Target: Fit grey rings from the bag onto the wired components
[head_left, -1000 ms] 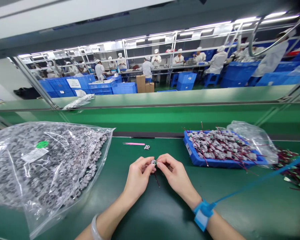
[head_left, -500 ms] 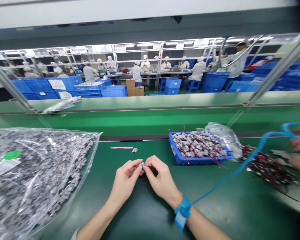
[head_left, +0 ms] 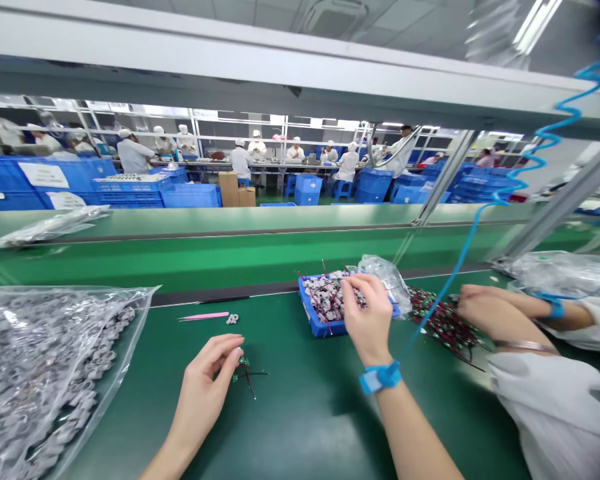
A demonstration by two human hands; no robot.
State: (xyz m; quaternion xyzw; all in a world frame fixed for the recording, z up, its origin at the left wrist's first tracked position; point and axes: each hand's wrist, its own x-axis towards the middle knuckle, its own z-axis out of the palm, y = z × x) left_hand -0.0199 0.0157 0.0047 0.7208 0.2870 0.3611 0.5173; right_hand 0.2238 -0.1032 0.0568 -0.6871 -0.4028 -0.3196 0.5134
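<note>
Green bench top [head_left: 300,427] fills the lower frame, head view only. Left hand [head_left: 203,393] is released, fingers loose, no grip, lower centre, just beside one small wired part [head_left: 243,367] lying on the bench with dark leads trailing. Right hand [head_left: 367,310] is above centre, fingertips down among the wired parts in the one blue tray [head_left: 311,313]; cannot tell if it's grasping one. Tray is heaped, red and dark leads sticking past its rim. Open green room between the two hands and below them, out to the bottom edge. One pair of pink tweezers [head_left: 204,316] lies upper left of the left hand, with a small cluster of grey rings [head_left: 233,319] just right of its tips; ring count too small to call. Large clear bag of grey rings [head_left: 55,380] runs off the left and bottom edges. Blue wrist strap [head_left: 380,377] on right wrist, its blue coiled cord [head_left: 545,153] rising to upper right. Right of the tray, a pile of wired parts [head_left: 443,323] sits near a co-worker's hand [head_left: 495,307]; one white sleeve [head_left: 550,413] covers the lower right corner.
</note>
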